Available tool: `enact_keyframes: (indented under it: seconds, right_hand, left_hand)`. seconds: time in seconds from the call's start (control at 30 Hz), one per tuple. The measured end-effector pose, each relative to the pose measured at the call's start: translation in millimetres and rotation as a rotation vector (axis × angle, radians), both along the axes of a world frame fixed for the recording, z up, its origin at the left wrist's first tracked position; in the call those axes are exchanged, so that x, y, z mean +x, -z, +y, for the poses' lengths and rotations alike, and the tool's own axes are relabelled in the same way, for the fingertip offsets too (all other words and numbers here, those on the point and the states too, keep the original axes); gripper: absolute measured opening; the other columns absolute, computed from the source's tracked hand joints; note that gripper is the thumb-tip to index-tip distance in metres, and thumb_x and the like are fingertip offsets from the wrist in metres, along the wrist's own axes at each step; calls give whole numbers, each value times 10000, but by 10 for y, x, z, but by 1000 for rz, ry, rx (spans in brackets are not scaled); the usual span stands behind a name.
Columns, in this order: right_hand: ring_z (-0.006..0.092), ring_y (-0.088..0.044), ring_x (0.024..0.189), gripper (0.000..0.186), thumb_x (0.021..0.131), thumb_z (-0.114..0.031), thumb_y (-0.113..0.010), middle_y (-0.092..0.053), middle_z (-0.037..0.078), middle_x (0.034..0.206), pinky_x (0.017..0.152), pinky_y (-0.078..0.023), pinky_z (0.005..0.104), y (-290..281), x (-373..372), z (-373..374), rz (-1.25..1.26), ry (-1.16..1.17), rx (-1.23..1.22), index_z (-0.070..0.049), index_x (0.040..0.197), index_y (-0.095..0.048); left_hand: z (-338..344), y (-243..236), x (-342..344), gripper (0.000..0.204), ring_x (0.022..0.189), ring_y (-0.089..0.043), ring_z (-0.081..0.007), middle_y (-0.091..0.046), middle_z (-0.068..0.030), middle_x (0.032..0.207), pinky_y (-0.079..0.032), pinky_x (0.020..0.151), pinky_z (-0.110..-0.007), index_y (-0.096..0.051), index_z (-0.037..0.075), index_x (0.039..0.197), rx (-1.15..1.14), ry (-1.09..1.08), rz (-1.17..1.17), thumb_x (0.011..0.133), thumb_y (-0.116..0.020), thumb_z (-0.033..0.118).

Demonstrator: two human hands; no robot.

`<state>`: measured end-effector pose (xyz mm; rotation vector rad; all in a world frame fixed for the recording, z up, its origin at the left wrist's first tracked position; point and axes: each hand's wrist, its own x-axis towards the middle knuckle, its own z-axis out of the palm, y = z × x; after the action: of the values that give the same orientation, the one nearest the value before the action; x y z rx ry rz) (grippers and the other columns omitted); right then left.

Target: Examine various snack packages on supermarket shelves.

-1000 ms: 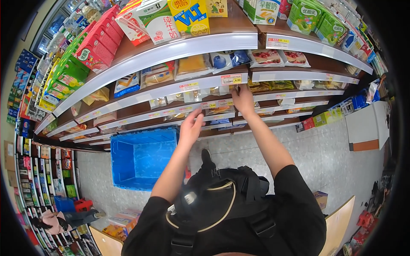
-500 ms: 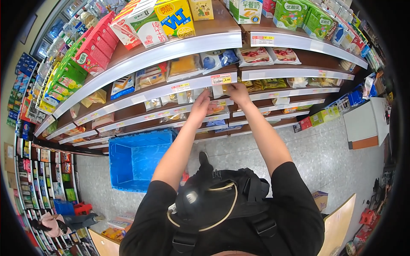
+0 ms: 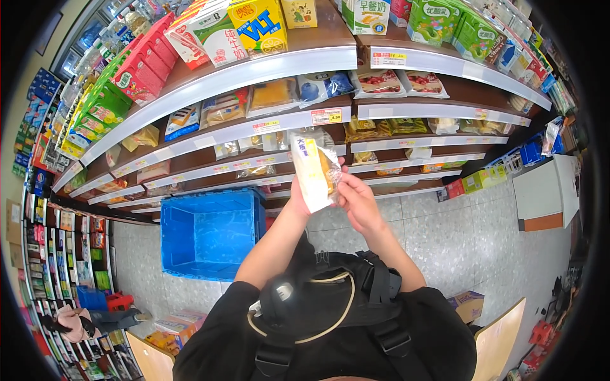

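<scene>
A packaged bread point(image 3: 312, 166) in a clear wrapper with a white label is held up in front of the shelves, its golden crust showing on the right side. My left hand point(image 3: 300, 199) is wrapped round its lower left part, and the package hides most of those fingers. At the lower right corner my right hand point(image 3: 359, 200) pinches the wrapper's edge. Behind the package, the lower shelf rows hold more bagged breads, including yellow packets point(image 3: 368, 129) to the right.
Below the shelves at left, a blue plastic crate point(image 3: 213, 235) stands on the grey floor. Drink cartons point(image 3: 257, 28) line the top shelf. A white box-like stand point(image 3: 540, 190) is at the right. At lower left, a person point(image 3: 79, 322) is near another shelf; cardboard boxes point(image 3: 467, 307) lie behind me.
Both hands have drawn back from the lower shelf toward me and now hold the packaged bread. The crate has stayed in place.
</scene>
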<state>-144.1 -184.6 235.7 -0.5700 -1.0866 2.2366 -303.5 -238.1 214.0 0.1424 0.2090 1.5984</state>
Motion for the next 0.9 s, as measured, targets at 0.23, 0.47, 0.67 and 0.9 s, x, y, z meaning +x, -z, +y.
enact_keyframes:
  seconds: [0.23,0.47,0.67,0.9]
  right_hand:
    - [36,-477,700,316,984,-107,-610,-578,-22,954,647,-480,220,-86,154,-68,-120,-79,97,-17,1287,-601]
    - [159,-590,803,365,885,-64,-704,-600,129,1124,677,-514,284,-491,273,-175,-307,400,993,-21,1233,-601]
    - [349,-625,1064,428,791,-118,-762,-598,173,1251,915,-504,452,-708,160,-276,-87,242,1557,-43,1194,-641]
    - [428,-491,1297,527,812,-135,-729,-516,225,1390,1072,-407,519,-531,90,-258,-346,181,1563,-28,1308,-588]
  left_hand:
    - [-7,-108,96,603,1281,-553,-404,-549,-208,1410,-473,1035,-594,-487,54,1428,21,-58,-185,1009,-458,487]
    - [-25,-67,85,568,1164,-603,-442,-580,-233,1350,-533,933,-590,-539,63,1358,-48,-128,-59,1011,-419,496]
    - [6,232,-49,548,1121,-615,-429,-616,-189,1297,-554,897,-547,-546,94,1351,76,-155,86,1033,-376,506]
    - [-28,-201,215,608,1194,-599,-324,-604,-146,1318,-480,1032,-488,-522,96,1363,-456,-348,331,1064,-250,551]
